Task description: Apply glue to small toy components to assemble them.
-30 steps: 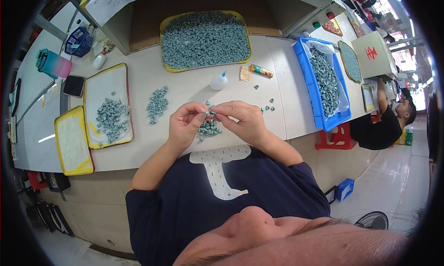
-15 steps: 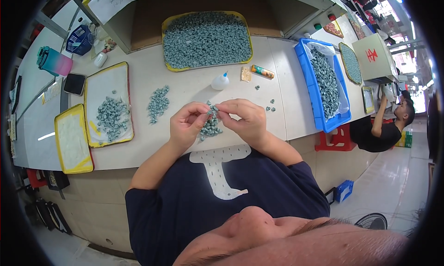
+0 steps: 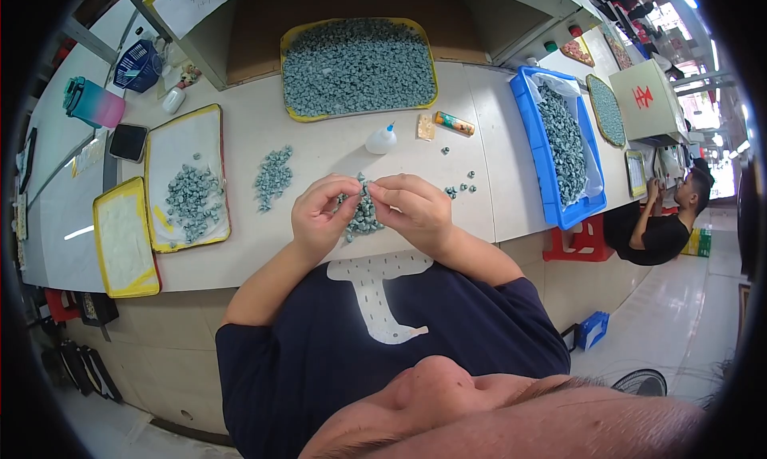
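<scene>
Over the near edge of the table, my two hands meet fingertip to fingertip. My left hand (image 3: pixel 321 213) is closed in a pinch on a small grey-green piece (image 3: pixel 343 197). Closed too, my right hand (image 3: pixel 415 213) pinches at the thumb and forefinger; what sits there is mostly hidden, with a bit of grey-green beside the fingertips. Between and below the hands lies a small pile of grey-green pieces (image 3: pixel 364 218), partly covered by them. Another loose pile (image 3: pixel 274 178) lies left of my left hand, and a few pieces (image 3: pixel 471 188) lie right of my right hand.
A yellow-rimmed tray (image 3: pixel 289 114) full of pieces stands at the back. Left are a second tray (image 3: pixel 221 139), a yellow tray (image 3: pixel 128 287), a phone (image 3: pixel 129 143) and a bottle (image 3: pixel 96 103). A squeeze bottle (image 3: pixel 381 141), orange tube (image 3: pixel 455 123) and blue crate (image 3: pixel 537 155) stand rightward.
My right hand has shifted slightly left, and more pieces show beside it. My fingertips are now a little further apart. At the far right, the co-worker's arm has bent and come down.
</scene>
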`<state>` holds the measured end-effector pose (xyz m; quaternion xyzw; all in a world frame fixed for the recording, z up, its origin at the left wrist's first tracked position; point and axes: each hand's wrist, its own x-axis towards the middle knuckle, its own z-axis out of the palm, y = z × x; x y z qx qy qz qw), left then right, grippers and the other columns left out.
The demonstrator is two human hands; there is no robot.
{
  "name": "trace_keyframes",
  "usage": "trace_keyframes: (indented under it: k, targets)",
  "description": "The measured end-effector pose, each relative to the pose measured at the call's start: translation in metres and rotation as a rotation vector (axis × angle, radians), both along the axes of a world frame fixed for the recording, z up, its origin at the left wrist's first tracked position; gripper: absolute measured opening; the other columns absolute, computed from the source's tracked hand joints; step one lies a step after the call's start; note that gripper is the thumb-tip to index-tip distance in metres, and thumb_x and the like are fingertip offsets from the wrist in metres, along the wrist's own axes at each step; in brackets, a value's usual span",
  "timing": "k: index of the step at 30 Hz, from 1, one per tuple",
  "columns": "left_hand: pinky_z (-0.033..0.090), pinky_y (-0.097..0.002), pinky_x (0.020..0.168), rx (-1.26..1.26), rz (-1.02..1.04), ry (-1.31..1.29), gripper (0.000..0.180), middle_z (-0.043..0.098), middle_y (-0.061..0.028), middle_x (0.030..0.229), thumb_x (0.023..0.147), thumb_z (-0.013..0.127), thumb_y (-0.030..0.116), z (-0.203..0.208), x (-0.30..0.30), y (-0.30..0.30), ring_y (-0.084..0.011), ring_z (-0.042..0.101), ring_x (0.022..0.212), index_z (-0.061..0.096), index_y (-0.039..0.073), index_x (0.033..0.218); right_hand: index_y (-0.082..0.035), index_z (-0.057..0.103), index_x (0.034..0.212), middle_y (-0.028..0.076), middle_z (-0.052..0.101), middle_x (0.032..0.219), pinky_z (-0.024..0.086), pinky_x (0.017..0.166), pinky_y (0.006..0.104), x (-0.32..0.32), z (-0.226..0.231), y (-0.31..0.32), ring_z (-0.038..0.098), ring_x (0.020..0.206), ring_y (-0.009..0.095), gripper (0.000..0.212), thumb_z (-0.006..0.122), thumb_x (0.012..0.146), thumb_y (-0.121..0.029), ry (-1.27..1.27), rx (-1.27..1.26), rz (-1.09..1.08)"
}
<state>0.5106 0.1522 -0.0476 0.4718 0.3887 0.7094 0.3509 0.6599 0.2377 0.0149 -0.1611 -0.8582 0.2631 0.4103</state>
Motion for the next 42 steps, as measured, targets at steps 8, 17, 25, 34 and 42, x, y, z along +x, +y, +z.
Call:
trace_keyframes:
  k: [8,17,25,34,42]
  targets:
    - [0.049,-0.027,0.078,0.059,-0.009,0.054,0.015,0.061,-0.0138,0.102,0.086,0.061,-0.008,0.006,-0.002,0.001,-0.0193,0.058,0.091,0.059,-0.004,0.101,0.0,0.067,0.085,0.01,0.068,0.084,0.053,0.06,0.0268,-0.001,-0.003,-0.001,0.065,0.07,0.02,0.022,0.073,0.067,0.009,0.039,-0.024,-0.006]
    - [0.051,-0.0271,0.073,-0.043,0.056,0.121,0.017,0.063,-0.0124,0.1,0.082,0.062,-0.011,0.007,0.0,-0.001,-0.0197,0.061,0.09,0.062,-0.003,0.097,-0.002,0.065,0.08,0.011,0.069,0.085,0.053,0.061,0.0264,0.001,-0.009,-0.003,0.066,0.07,0.02,0.019,0.073,0.067,0.01,0.043,-0.154,-0.017]
    - [0.052,-0.0304,0.068,0.206,0.226,0.486,0.022,0.065,-0.0138,0.093,0.074,0.067,-0.009,0.025,-0.007,0.009,-0.0261,0.063,0.079,0.062,-0.002,0.095,-0.001,0.069,0.09,0.009,0.07,0.089,0.053,0.062,0.0258,0.004,-0.01,0.003,0.066,0.073,0.017,0.026,0.072,0.067,0.01,0.088,-0.235,0.026]
    - [0.052,-0.0343,0.066,0.369,0.289,0.724,0.028,0.064,-0.0144,0.088,0.068,0.07,-0.011,0.031,-0.013,0.008,-0.0295,0.063,0.076,0.062,-0.002,0.093,-0.005,0.071,0.093,0.006,0.07,0.091,0.047,0.056,0.0233,0.004,-0.006,0.002,0.064,0.071,0.014,0.028,0.07,0.068,0.007,-0.033,-0.3,0.009]
    - [0.052,-0.0343,0.066,0.24,0.227,0.654,0.027,0.065,-0.0124,0.087,0.066,0.071,-0.009,0.023,-0.012,0.011,-0.0277,0.063,0.076,0.063,-0.001,0.09,-0.004,0.07,0.096,0.005,0.069,0.088,0.047,0.057,0.0231,0.007,-0.007,0.006,0.061,0.069,0.012,0.027,0.069,0.071,0.006,-0.028,-0.298,-0.013]
